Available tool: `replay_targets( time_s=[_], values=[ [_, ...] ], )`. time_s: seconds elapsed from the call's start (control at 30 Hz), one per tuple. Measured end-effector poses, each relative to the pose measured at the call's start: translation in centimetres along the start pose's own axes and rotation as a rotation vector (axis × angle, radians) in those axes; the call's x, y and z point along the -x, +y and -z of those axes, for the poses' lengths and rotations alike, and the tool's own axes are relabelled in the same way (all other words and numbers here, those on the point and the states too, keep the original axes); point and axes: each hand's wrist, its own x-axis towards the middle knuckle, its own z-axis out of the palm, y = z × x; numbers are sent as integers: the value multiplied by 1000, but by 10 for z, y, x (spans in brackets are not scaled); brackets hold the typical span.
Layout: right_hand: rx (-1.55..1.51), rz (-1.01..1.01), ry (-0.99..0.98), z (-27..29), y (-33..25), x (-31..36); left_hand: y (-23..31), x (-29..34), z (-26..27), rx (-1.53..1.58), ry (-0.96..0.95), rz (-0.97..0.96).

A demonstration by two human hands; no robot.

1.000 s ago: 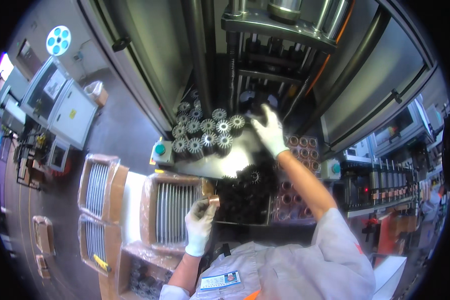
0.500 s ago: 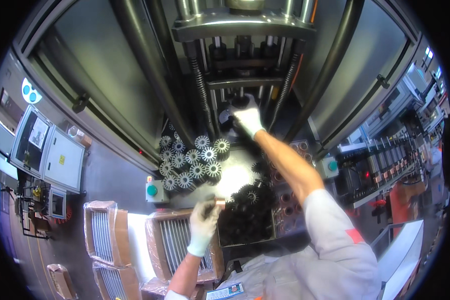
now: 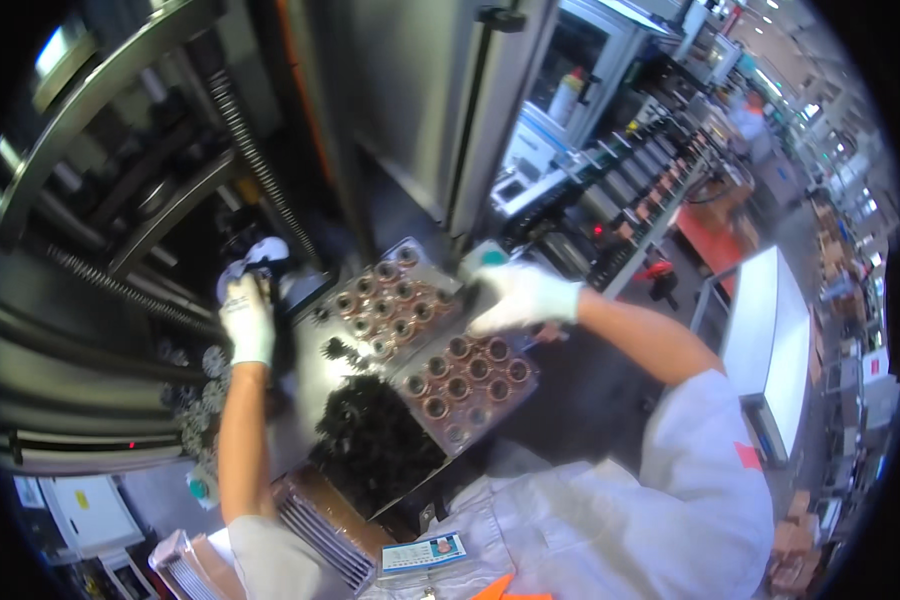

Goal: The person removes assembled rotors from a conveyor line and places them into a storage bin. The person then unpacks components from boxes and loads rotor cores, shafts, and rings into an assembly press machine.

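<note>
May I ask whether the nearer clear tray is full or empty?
Not empty: the nearer clear tray holds coppery rings; whether it is completely full, I cannot tell.

Held the gloved left hand [image 3: 247,322] ahead on an extended forearm [image 3: 244,430]; angled the gloved right hand [image 3: 527,298] inward with curled fingers [image 3: 489,322].

For my left hand [image 3: 248,322], coil springs [image 3: 253,150] stand in the way at left and far. Bare metal tabletop [image 3: 312,384] leaves me a passage on the hand's right, but the dark gear pile [image 3: 375,440] blocks near and the ring trays [image 3: 512,396] block farther right.
</note>
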Motion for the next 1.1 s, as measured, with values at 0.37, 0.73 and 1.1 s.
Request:
replay_targets(
  time_s=[0.37,0.73,1.1],
  values=[
    [130,-642,296,62,230,-16,2,-31,-21,375,-88,150],
    [-14,262,584,-26,97,54,27,7,-20,-102,-74,-95],
    [595,535,276,-139,-115,-138,-24,142,160,22,147,300]
  ],
)
